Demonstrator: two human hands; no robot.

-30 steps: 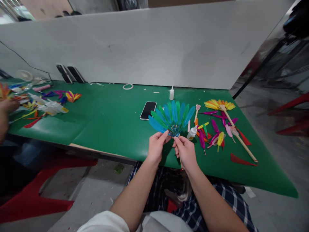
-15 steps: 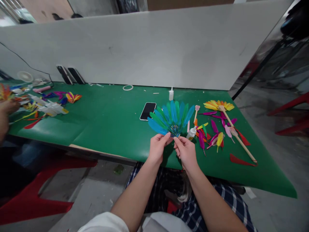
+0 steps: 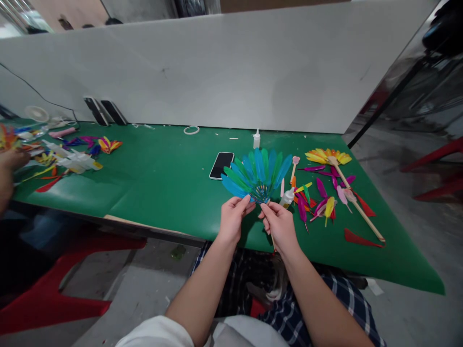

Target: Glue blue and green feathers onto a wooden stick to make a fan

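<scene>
A feather fan [image 3: 258, 171] of blue and green feathers is spread out over the front of the table. My left hand [image 3: 233, 216] pinches its lower left edge between thumb and fingers. At its base my right hand [image 3: 279, 222] is closed on the fan, and a thin wooden stick [image 3: 273, 242] shows below these fingers. Just right of the fan lies a white glue bottle [image 3: 287, 197]. Loose purple feathers [image 3: 301, 207] and a yellow feather [image 3: 329, 209] lie farther right. A yellow feather fan [image 3: 327, 156] with a wooden handle rests beyond them.
A phone [image 3: 221, 166] lies behind the fan on the green table [image 3: 162, 178]. Another small bottle [image 3: 256, 140] stands near the white panel [image 3: 217, 72]. At the far left, another person's hand [image 3: 12, 159] is over colourful feathers. Red stools stand on both sides.
My left hand has shifted slightly left along the fan's lower edge. The stick under my right hand has come into view. The fan stays nearly in place.
</scene>
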